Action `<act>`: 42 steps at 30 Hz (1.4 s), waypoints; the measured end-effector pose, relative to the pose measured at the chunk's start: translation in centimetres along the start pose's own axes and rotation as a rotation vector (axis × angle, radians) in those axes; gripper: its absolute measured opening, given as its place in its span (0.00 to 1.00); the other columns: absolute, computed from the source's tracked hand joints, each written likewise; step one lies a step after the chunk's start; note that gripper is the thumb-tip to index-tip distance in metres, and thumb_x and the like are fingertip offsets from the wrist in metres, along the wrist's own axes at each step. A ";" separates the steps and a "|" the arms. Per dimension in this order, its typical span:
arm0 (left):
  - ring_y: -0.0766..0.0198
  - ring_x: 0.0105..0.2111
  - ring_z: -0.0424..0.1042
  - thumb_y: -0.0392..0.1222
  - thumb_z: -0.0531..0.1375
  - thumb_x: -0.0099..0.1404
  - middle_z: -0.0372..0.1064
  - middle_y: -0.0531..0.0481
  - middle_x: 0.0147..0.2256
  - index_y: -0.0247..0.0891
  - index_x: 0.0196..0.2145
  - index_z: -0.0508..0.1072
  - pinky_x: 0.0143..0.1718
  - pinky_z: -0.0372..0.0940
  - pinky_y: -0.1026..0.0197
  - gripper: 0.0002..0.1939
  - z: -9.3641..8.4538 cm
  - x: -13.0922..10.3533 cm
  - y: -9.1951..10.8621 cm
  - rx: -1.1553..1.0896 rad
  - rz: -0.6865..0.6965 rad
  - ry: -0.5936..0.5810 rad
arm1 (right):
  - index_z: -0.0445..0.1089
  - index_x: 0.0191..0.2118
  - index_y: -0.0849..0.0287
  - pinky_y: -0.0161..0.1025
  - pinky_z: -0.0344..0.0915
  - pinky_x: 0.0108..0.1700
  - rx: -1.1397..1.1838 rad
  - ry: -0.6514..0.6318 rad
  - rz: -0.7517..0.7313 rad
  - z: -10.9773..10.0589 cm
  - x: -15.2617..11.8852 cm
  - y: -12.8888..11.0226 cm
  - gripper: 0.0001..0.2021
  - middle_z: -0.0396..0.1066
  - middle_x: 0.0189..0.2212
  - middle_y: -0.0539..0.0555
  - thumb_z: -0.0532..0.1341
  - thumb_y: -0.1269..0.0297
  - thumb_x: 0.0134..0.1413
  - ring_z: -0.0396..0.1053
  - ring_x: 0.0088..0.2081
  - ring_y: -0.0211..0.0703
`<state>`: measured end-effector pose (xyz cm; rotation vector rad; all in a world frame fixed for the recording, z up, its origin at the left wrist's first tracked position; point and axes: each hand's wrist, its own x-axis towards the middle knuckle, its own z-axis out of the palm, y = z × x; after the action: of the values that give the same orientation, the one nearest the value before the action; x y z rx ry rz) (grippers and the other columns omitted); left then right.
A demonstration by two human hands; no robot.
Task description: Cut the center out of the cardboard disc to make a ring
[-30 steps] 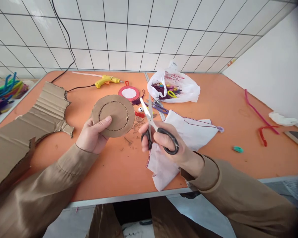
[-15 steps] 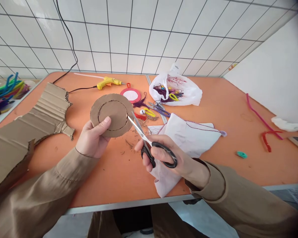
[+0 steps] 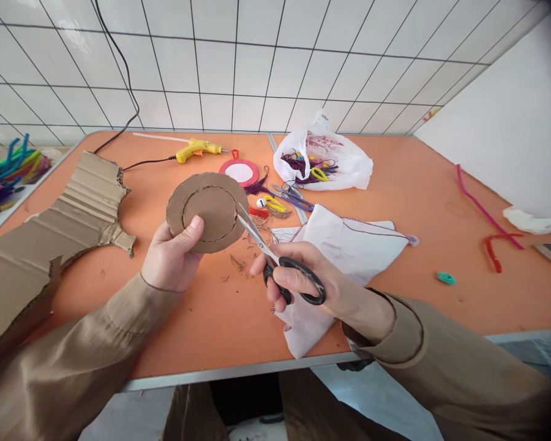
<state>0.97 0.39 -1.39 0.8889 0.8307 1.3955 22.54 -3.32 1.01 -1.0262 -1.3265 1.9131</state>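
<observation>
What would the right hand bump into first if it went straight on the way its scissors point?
Probably the cardboard disc in the left hand: the scissors in the right hand point toward its rim, though whether they touch it is unclear.

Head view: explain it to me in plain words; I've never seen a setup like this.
There is no machine here, just a person's two bare hands, seen by a camera worn on the head that looks forward and down. The left hand holds a cardboard disc with a ring-shaped slit. The right hand holds scissors, their blades at the disc's right side. On the orange table lie a yellow glue gun, a plastic bag, white cloth and torn cardboard.
</observation>
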 end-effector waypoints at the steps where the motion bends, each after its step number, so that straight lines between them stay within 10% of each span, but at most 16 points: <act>1: 0.48 0.54 0.69 0.42 0.67 0.58 0.75 0.44 0.49 0.41 0.50 0.73 0.52 0.68 0.49 0.22 0.1 0.0 0.0 -0.007 -0.012 0.005 | 0.67 0.35 0.62 0.33 0.64 0.24 -0.013 0.003 0.003 0.1 0.0 -0.1 0.19 0.69 0.20 0.48 0.67 0.50 0.46 0.69 0.20 0.36; 42: 0.49 0.53 0.70 0.40 0.69 0.54 0.76 0.44 0.46 0.39 0.46 0.74 0.51 0.69 0.50 0.21 2.2 -1.3 -0.3 -0.106 -0.058 0.155 | 0.66 0.35 0.61 0.32 0.64 0.23 -0.044 0.022 -0.075 0.9 0.5 0.3 0.23 0.63 0.20 0.45 0.69 0.47 0.44 0.66 0.21 0.34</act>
<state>3.08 -1.02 -0.68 0.6772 0.8838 1.4568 21.49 -3.46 0.74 -1.0021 -1.3810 1.8203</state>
